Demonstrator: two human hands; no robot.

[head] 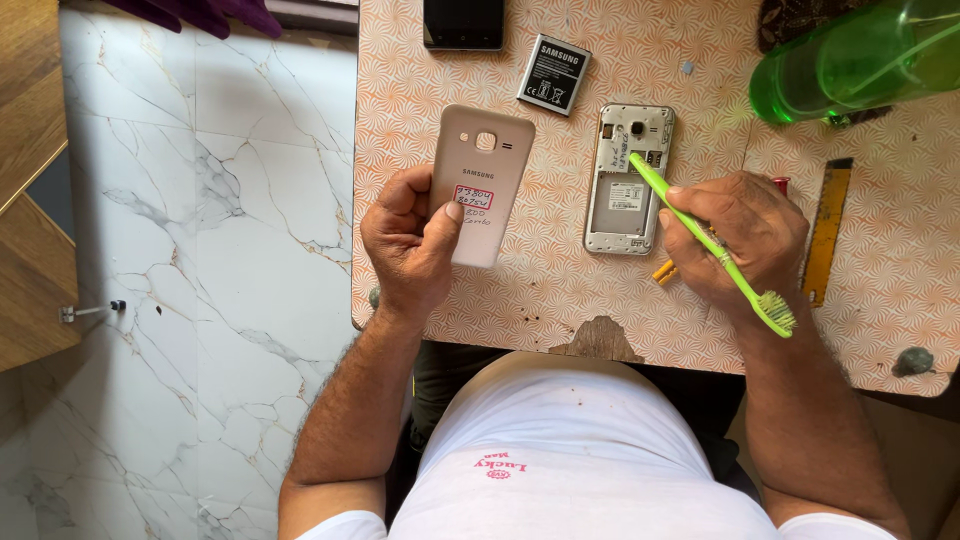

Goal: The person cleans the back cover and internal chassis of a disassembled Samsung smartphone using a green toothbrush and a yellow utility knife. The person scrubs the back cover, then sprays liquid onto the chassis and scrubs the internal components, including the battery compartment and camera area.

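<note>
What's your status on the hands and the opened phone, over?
Left hand grips back cover. Right hand grips green toothbrush, handle tip on opened phone. Battery out, lying apart. Nothing blocking.

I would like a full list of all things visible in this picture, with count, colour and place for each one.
back cover: 1, pale gold, held in left hand over the table
opened phone: 1, silver, back side up, table centre
toothbrush: 1, green, in right hand, handle tip on the opened phone
battery: 1, grey and black, above the back cover
dark phone: 1, black, top edge of table
bottle: 1, green, lying at top right
ruler: 1, yellow, right of right hand
table: 1, orange patterned top
floor: white marble, left
left hand: 1
right hand: 1
</note>
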